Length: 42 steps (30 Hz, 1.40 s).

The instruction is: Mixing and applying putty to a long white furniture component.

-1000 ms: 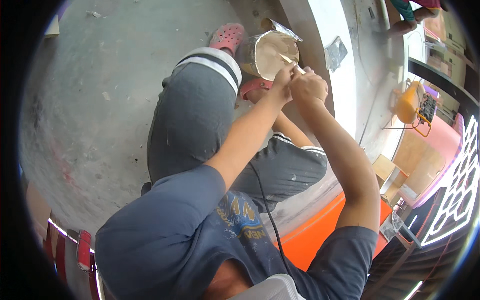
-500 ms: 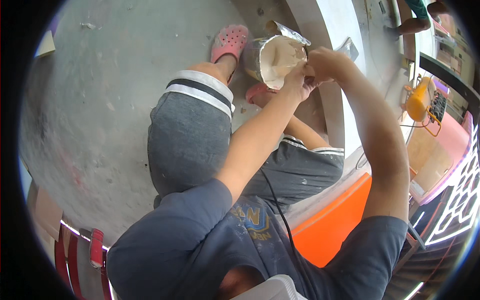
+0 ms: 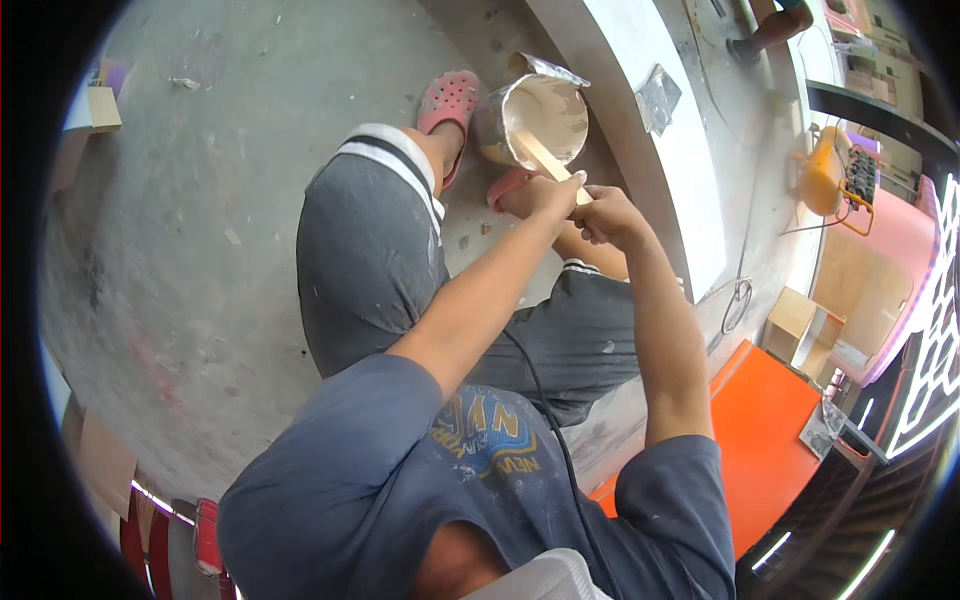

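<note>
Both my hands grip a flat wooden stick (image 3: 541, 158) that slants down into an open metal can (image 3: 497, 125). My left hand (image 3: 556, 196) is closed around it close to the can's near rim. Just right of that, my right hand (image 3: 613, 216) is closed at the stick's upper end. Cream-coloured paste coats the can's inner wall, and the stick's lower end rests within the opening. The can's bent-back lid (image 3: 550, 68) stands up at its far side. The can sits on the floor between my feet, next to a pink clog (image 3: 450, 98).
A long white panel (image 3: 640, 140) runs along the right, with a paint-smeared grey plate (image 3: 658, 98) on it. Further right are an orange panel (image 3: 765, 430) and a yellow machine (image 3: 826, 172). Another person's leg (image 3: 775, 32) shows at the top right. A black cable (image 3: 540, 380) hangs across my lap.
My hands have come back from the can's right rim toward me, bringing the wooden stick into sight. My right forearm has swung left. The other person's leg has shifted.
</note>
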Tool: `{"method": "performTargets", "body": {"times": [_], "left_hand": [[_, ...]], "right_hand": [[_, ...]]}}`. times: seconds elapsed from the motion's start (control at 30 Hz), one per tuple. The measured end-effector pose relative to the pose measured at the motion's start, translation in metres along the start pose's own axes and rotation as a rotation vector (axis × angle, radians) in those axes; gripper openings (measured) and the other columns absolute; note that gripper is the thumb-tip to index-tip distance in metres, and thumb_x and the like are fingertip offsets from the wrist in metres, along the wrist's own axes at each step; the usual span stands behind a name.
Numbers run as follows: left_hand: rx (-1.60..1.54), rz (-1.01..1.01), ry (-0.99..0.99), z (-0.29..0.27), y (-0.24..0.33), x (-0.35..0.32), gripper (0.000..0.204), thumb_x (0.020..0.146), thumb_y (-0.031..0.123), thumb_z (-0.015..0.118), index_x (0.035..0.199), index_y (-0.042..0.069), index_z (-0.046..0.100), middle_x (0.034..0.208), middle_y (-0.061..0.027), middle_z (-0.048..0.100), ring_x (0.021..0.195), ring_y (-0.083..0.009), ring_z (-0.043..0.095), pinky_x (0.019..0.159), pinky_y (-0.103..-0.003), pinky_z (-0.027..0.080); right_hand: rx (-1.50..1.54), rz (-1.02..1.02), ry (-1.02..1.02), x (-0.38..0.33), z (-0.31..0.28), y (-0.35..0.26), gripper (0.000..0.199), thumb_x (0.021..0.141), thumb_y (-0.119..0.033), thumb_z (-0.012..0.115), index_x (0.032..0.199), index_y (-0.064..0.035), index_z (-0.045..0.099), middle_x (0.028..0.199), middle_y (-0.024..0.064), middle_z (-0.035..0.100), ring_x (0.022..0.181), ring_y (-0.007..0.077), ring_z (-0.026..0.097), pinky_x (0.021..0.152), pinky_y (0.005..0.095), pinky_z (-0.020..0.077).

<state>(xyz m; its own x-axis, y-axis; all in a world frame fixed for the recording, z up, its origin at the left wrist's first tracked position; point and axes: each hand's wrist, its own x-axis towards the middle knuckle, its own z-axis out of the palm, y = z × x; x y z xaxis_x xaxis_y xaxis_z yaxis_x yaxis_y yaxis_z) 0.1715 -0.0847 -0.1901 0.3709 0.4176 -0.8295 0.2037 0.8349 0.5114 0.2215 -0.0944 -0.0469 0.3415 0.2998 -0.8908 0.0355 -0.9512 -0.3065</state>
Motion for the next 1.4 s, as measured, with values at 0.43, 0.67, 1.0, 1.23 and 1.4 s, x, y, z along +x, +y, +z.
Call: {"method": "performTargets", "body": {"times": [0.43,0.67,1.0,1.23,1.4], "left_hand": [[-0.25,-0.092,-0.157,-0.032,0.016,-0.047,0.023,0.069,0.014,0.07,0.089,0.009,0.06,0.077,-0.0006,0.061,0.069,-0.0139,0.057,0.071,-0.031,0.044],[0.074,0.205,0.136,-0.015,0.019,-0.05,0.039,0.064,0.018,0.073,0.09,-0.004,0.053,0.084,-0.0129,0.06,0.072,-0.018,0.059,0.06,-0.03,0.048],[-0.763,-0.068,-0.443,0.007,0.019,-0.026,0.012,0.082,0.011,0.058,0.092,0.009,0.051,0.079,-0.002,0.055,0.07,-0.0125,0.054,0.062,-0.025,0.045],[-1.004,-0.249,-0.713,0.009,0.033,0.008,0.021,0.089,0.028,0.048,0.091,0.008,0.056,0.088,-0.0046,0.059,0.084,-0.0174,0.057,0.078,-0.032,0.047],[-1.065,-0.18,-0.548,0.015,0.046,-0.004,0.02,0.089,0.025,0.05,0.095,0.008,0.058,0.09,-0.0014,0.061,0.082,-0.01,0.057,0.07,-0.023,0.048]], "right_hand": [[0.514,-0.161,-0.042,-0.039,0.015,0.079,0.031,0.085,-0.016,0.047,0.11,0.0026,0.049,0.081,0.0121,0.061,0.058,0.0201,0.061,0.049,0.0309,0.0486],[-0.992,-0.461,0.573,-0.055,0.048,0.05,0.035,0.076,-0.025,0.056,0.1,0.0015,0.051,0.083,0.0213,0.061,0.079,0.0328,0.062,0.068,0.0388,0.05],[-1.194,-0.181,0.721,-0.023,0.024,0.009,0.025,0.079,-0.017,0.055,0.097,-0.001,0.048,0.089,0.0183,0.061,0.083,0.0318,0.062,0.071,0.0403,0.0506],[-1.518,-0.372,0.706,0.027,0.013,-0.018,0.014,0.081,-0.014,0.049,0.084,-0.0031,0.057,0.078,0.0107,0.063,0.071,0.0229,0.064,0.056,0.0327,0.0526],[-1.632,-0.573,0.48,0.018,-0.011,-0.046,0.013,0.078,-0.011,0.051,0.081,0.0001,0.056,0.073,0.0108,0.064,0.069,0.0217,0.065,0.056,0.0307,0.0519]]}}
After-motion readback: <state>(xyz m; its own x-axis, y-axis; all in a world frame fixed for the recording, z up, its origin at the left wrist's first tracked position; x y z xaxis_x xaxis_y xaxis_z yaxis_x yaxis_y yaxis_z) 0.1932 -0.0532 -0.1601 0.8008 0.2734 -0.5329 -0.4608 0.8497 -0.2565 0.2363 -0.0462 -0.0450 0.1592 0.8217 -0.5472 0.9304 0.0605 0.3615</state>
